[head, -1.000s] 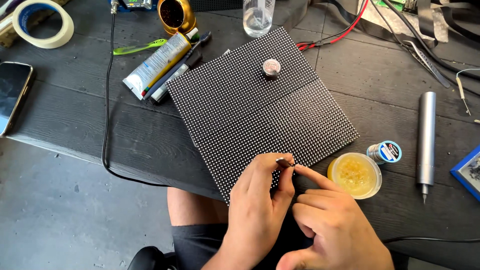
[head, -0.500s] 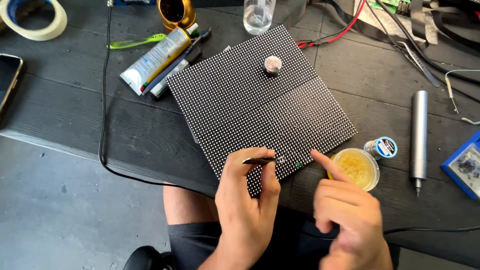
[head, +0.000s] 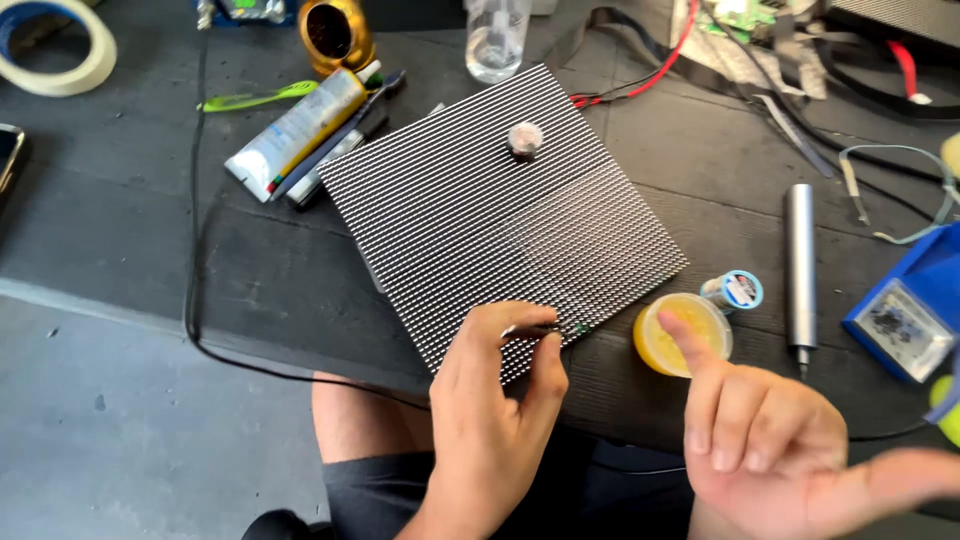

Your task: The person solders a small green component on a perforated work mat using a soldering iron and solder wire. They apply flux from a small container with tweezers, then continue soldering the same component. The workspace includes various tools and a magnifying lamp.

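Observation:
A square black panel (head: 480, 210) covered in a fine grid of small dots lies tilted on the dark wooden table. My left hand (head: 495, 400) pinches thin tweezers (head: 545, 330) whose tip rests at the panel's near corner. My right hand (head: 770, 440) hovers open and empty to the right, its index finger in front of a small round tin of yellow paste (head: 670, 345). A small round silvery cap (head: 524, 138) sits on the panel's far part.
A silver pen-shaped tool (head: 799, 270) and a small blue-labelled spool (head: 738, 290) lie right of the tin. A blue tray (head: 915, 320) sits at the right edge. Tubes (head: 295, 130), a tape roll (head: 55, 50), a clear bottle (head: 497, 40) and cables (head: 200, 250) lie around the panel.
My right hand has let go near the tweezers, moved right and opened up. The left hand keeps the tweezers at the panel's near corner.

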